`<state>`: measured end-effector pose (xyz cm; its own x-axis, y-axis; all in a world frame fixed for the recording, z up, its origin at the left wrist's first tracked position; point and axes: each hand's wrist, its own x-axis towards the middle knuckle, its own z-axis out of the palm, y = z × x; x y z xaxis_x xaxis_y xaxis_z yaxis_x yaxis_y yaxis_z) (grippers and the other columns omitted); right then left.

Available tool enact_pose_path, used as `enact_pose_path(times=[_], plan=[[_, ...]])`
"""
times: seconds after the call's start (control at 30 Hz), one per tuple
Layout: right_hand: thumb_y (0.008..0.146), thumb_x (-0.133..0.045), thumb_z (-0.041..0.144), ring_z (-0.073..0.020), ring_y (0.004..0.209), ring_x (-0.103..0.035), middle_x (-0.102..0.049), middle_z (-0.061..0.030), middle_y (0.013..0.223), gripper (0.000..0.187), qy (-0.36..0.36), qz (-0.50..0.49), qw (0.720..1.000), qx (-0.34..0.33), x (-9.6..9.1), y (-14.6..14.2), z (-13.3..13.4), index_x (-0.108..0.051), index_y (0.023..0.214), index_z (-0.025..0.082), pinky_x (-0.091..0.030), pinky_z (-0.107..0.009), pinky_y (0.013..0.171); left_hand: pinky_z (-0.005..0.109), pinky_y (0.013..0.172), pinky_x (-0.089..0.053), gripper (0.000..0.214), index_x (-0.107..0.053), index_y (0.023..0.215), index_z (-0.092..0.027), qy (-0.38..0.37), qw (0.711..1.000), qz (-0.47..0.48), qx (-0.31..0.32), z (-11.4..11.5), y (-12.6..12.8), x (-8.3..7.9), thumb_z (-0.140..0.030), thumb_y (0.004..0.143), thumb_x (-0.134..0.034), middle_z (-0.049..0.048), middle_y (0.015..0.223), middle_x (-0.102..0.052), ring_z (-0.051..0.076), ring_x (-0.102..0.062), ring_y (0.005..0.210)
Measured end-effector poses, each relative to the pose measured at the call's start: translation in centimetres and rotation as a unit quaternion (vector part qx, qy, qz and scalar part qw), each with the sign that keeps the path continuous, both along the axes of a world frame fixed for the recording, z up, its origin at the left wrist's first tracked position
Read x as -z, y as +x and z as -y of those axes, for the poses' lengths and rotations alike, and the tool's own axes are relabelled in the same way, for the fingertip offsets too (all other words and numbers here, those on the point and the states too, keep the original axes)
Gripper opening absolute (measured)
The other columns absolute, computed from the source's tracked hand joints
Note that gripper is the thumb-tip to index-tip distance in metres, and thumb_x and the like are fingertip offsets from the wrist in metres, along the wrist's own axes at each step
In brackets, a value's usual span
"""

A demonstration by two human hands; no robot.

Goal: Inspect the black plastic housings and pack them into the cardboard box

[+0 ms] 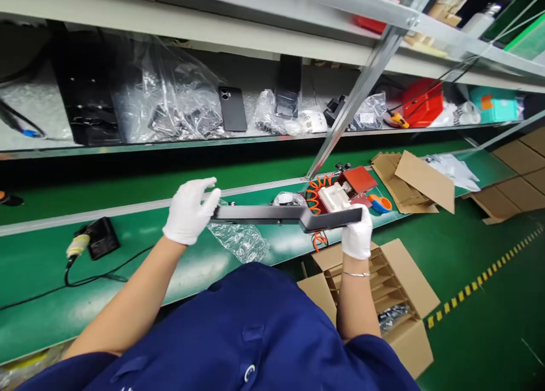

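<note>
A long black part (pixel 264 214) with a step in its right half, perhaps a cover or housing, is held level above the green bench. My right hand (pixel 357 235), in a white glove, is closed around its right end; the fingers behind it are partly hidden. At the other end is my left hand (pixel 189 212), also gloved, with thumb and fingers apart. Its thumb is close to the part's left end, and I cannot tell whether they touch. Below the part, a clear plastic bag (pixel 242 242) lies crumpled on the bench.
The green bench (pixel 140 226) carries a red-and-white fixture (pixel 340 195) with an orange coiled hose (pixel 314 193), flattened cardboard (pixel 426 181) and a cabled black device (pixel 100 238). An open divided carton (pixel 409 272) stands below. Overhead, the shelf holds a phone (pixel 233 108) and bagged parts (pixel 183 104).
</note>
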<state>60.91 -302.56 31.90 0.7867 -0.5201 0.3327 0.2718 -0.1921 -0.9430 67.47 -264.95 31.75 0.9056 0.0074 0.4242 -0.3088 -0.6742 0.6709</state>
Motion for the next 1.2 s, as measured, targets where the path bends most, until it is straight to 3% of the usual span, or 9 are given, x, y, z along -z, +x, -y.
enact_pose_path(times=[0.13,0.2,0.3,0.37,0.4,0.57,0.73,1.07,1.2], plan=[[0.072,-0.067,0.039,-0.0247,0.093,-0.068,-0.068,-0.0058,0.095,0.025,0.014,0.039,0.998,0.039,0.8,-0.3,1.9,-0.051,0.086,0.025,-0.054,-0.052,0.1,0.046,0.102,-0.051,0.054,-0.064,0.123,-0.016,-0.113,0.986,-0.117,-0.039,-1.7,-0.1,2.0,-0.055,0.087,-0.054,0.0167,0.119,-0.07,0.031,-0.067,0.11],[0.081,-0.061,0.041,-0.0267,0.097,-0.068,-0.069,-0.0093,0.097,0.018,-0.018,0.037,0.999,0.029,0.8,-0.4,2.1,-0.054,0.085,0.026,-0.055,-0.055,0.1,0.041,0.087,-0.058,0.054,-0.068,0.116,-0.017,-0.197,0.958,-0.207,-0.01,-1.0,-0.9,2.6,-0.06,0.084,-0.058,0.0147,0.107,-0.074,0.029,-0.07,0.095],[0.084,-0.059,0.042,-0.0257,0.094,-0.069,-0.067,-0.0068,0.093,0.016,-0.028,0.052,0.998,0.022,0.6,-0.7,1.6,-0.053,0.083,0.027,-0.054,-0.058,0.103,0.036,0.051,-0.051,0.058,-0.072,0.082,-0.018,-0.332,0.843,-0.407,0.116,0.3,-2.8,2.4,-0.074,0.081,-0.055,0.0115,0.067,-0.069,0.024,-0.062,0.053],[0.078,-0.069,0.037,-0.0245,0.098,-0.07,-0.067,-0.0031,0.096,0.02,-0.019,0.092,0.995,0.021,0.3,-1.1,1.0,-0.052,0.083,0.027,-0.052,-0.059,0.108,0.033,0.046,-0.047,0.057,-0.071,0.072,-0.019,-0.414,0.773,-0.455,0.158,0.7,-3.9,1.8,-0.074,0.079,-0.06,0.0087,0.058,-0.064,0.02,-0.055,0.045],[0.074,-0.074,0.033,-0.0249,0.106,-0.07,-0.068,-0.0027,0.103,0.023,-0.012,0.113,0.993,0.016,0.2,-1.4,0.8,-0.055,0.086,0.027,-0.05,-0.059,0.111,0.032,0.049,-0.05,0.052,-0.072,0.073,-0.019,-0.446,0.762,-0.442,0.157,0.7,-4.3,1.4,-0.071,0.077,-0.068,0.0078,0.062,-0.067,0.019,-0.058,0.049],[0.075,-0.082,0.034,-0.0298,0.142,-0.052,-0.053,-0.0079,0.155,0.066,0.007,0.065,0.997,-0.035,0.3,-2.2,0.5,-0.059,0.136,0.031,-0.04,-0.06,0.121,0.032,0.077,-0.059,0.053,-0.077,0.086,-0.017,-0.465,0.814,-0.329,0.111,-1.3,-4.5,0.0,-0.064,0.063,-0.086,0.0068,0.086,-0.077,0.025,-0.073,0.085],[0.066,-0.091,0.033,-0.0326,0.131,-0.063,-0.062,-0.0106,0.146,0.082,-0.018,-0.007,0.999,-0.035,1.7,-1.5,0.5,-0.059,0.141,0.028,-0.045,-0.061,0.117,0.036,0.09,-0.058,0.059,-0.079,0.089,-0.016,-0.416,0.866,-0.261,0.09,-3.2,-3.8,-0.6,-0.071,0.068,-0.08,0.0101,0.091,-0.079,0.032,-0.073,0.102],[0.075,-0.084,0.034,-0.0315,0.13,-0.064,-0.061,-0.0075,0.147,0.065,-0.084,0.063,0.993,-0.048,1.5,-2.7,-3.0,-0.064,0.137,0.034,-0.055,-0.06,0.108,0.029,0.06,-0.06,0.069,-0.072,0.081,-0.016,-0.499,0.817,-0.289,-0.019,-6.3,-4.7,-1.1,-0.071,0.044,-0.092,0.0045,0.074,-0.076,0.02,-0.07,0.063],[0.086,-0.073,0.035,-0.0305,0.131,-0.063,-0.066,-0.0091,0.14,0.05,-0.086,0.075,0.993,-0.037,0.6,-3.3,-4.7,-0.066,0.135,0.03,-0.051,-0.059,0.112,0.031,0.061,-0.061,0.072,-0.072,0.08,-0.019,-0.489,0.82,-0.294,-0.046,-8.0,-4.5,-0.7,-0.073,0.036,-0.092,0.0008,0.071,-0.075,0.021,-0.07,0.063]])
